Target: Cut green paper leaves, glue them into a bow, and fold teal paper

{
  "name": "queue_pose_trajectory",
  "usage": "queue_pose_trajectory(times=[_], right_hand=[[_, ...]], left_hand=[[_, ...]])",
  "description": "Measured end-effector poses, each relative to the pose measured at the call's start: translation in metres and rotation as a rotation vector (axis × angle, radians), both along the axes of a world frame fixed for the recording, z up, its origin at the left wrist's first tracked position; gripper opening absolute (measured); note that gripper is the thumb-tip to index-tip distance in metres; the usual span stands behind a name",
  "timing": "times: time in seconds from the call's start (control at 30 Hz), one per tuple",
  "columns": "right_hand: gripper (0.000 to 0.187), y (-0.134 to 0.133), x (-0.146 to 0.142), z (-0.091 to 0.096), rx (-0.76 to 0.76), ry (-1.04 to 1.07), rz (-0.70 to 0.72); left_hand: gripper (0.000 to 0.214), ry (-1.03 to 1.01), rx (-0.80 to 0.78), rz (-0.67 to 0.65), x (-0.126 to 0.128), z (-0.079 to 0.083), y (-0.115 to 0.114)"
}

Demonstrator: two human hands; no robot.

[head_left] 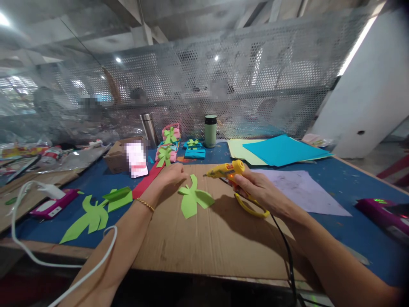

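My right hand (255,189) grips a yellow glue gun (225,170), its nozzle pointing left over the cardboard sheet (204,238). A black cord runs from it down past my forearm. My left hand (172,174), fingers curled, rests on the cardboard at the far end of a red paper strip (147,181); what it pinches is hidden. Between the two hands lies a green paper cutout (193,198) shaped like a bow. Yellow scissors (251,207) lie under my right hand.
More green cutouts (92,215) lie at the left on the blue table (351,187). Pink and blue paper gift boxes (169,147), a steel flask (148,128), a green cup (210,130), paper sheets (281,150), a pink device (53,205) and a white cable (28,251) surround them.
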State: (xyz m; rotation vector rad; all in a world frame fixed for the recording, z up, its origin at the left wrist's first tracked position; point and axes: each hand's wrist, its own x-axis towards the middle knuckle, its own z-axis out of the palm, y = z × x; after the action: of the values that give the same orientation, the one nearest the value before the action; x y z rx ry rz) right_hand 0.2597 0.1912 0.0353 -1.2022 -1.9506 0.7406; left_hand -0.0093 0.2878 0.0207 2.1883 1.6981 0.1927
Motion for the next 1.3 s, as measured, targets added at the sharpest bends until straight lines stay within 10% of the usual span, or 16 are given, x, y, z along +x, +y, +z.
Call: queue_pose_trajectory(times=[0.77, 1.3], right_hand=[[0.052, -0.002, -0.001, 0.001, 0.031, -0.096, -0.019], [0.057, 0.004, -0.004, -0.01, -0.019, -0.208, -0.071]], left_hand=[[0.016, -0.318, -0.056, -0.035, 0.016, -0.007, -0.006], [0.015, -0.755, -0.084, -0.076, 0.0, -0.041, -0.009]])
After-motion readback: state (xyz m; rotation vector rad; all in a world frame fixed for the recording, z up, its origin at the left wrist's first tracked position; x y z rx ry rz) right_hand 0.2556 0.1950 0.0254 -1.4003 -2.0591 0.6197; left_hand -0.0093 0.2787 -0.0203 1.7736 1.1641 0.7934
